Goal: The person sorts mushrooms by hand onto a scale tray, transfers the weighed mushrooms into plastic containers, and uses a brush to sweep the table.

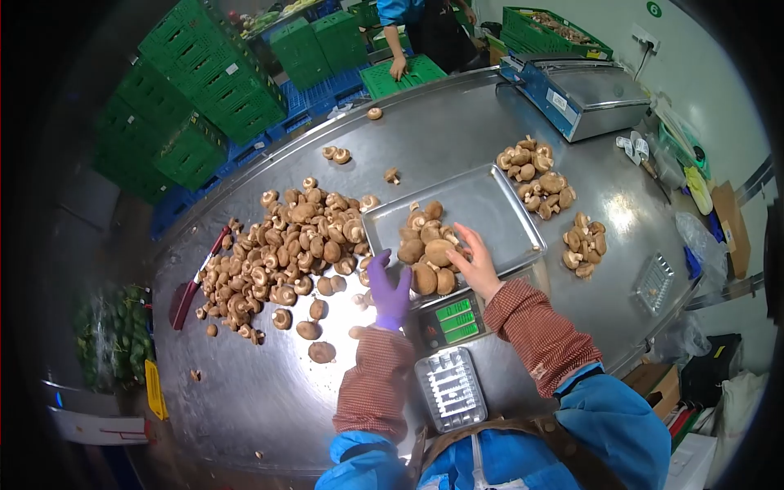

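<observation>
A pile of brown shiitake mushrooms (pixel 426 245) lies in a shallow metal tray (pixel 494 208) on a weighing scale with a green lit display (pixel 457 319). My left hand (pixel 389 287), in a purple glove, is at the tray's near left corner with fingers spread and nothing visible in them. At the right side of the pile, my right hand (pixel 475 263) has its fingers apart, the fingertips against a large mushroom (pixel 439 252). Left of the tray spreads a big heap of mushrooms (pixel 282 253). A transparent plastic punnet (pixel 451 390) sits in front of my body.
Smaller mushroom groups (pixel 535 175) lie right of the tray. A red-handled knife (pixel 200 278) rests at the heap's left. Another punnet (pixel 654 283) and a blue scale (pixel 576 94) stand on the right. Across the table, a person's hand (pixel 398 67) touches a green crate (pixel 404 76).
</observation>
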`<state>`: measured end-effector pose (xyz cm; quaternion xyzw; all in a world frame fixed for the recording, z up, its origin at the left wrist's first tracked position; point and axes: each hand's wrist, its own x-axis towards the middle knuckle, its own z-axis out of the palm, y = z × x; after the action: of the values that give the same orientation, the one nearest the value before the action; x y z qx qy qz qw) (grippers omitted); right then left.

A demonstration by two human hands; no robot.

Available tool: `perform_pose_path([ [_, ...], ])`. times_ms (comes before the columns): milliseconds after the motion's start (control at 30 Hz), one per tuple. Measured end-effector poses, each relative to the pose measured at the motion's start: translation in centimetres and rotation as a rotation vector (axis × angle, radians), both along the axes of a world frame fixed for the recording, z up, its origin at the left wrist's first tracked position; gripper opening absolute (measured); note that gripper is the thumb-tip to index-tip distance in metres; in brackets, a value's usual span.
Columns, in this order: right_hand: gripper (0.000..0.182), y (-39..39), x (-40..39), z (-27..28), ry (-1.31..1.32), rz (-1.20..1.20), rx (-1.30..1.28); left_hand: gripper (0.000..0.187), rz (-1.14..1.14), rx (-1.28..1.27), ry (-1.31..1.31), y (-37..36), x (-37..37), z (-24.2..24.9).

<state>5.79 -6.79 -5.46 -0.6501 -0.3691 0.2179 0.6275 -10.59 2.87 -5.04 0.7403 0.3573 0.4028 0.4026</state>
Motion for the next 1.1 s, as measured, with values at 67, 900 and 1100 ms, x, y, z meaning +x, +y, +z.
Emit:
perform_pose_path([
  [67, 0.058, 0.5, -0.1, -0.3, -0.072, -0.004, -0.044, 0.053, 0.01, -0.198, -0.147, -0.8, 1.5, -0.7],
  [900, 0.062, -36.6, 9.8, -7.0, -0.224, -0.762, -0.387, 0.076, -0.904, -0.779, -0.043, -31.9, 24.2, -9.5],
  [1100, 0.061, -36.0, 13.8, -8.6, -0.112, -0.882, -0.351, 0.07, -0.904, -0.647, 0.12, -31.4, 27.1, -9.4],
])
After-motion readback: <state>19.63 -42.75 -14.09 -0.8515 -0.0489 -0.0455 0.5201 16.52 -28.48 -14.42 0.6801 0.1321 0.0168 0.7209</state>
